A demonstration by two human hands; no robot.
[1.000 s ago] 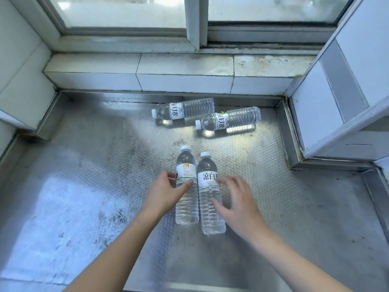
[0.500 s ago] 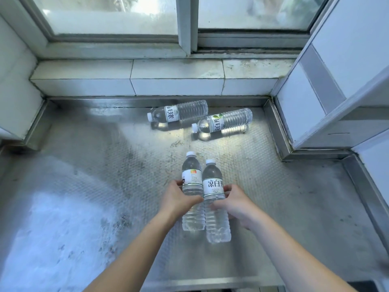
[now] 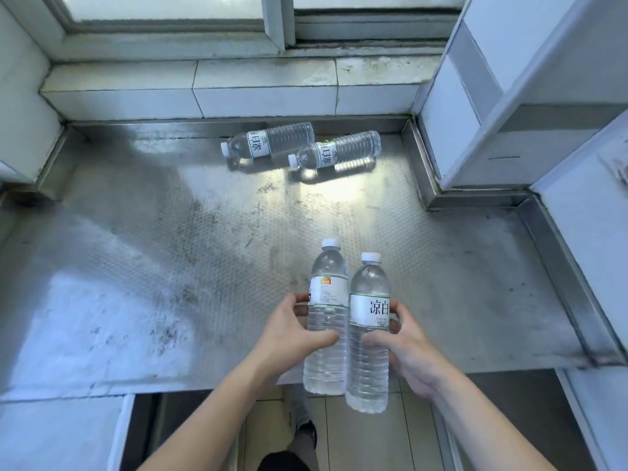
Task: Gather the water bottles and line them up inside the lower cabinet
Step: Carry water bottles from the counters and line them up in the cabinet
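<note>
Bottles [image 3: 346, 321] now off the counter [image 3: 170, 266], left hand [image 3: 289, 338] and right hand [image 3: 404, 351] each in clenched grip on one.

Cool daylight from the window [image 3: 163, 8], white glare across the steel counter [image 3: 136, 266], wide-angle bending at edges.

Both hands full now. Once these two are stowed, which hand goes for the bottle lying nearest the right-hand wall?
Probably right. That lying bottle sits right of centre on the steel counter, on the right hand's side; the left hand would cross over. Each hand currently grips one upright bottle.
</note>
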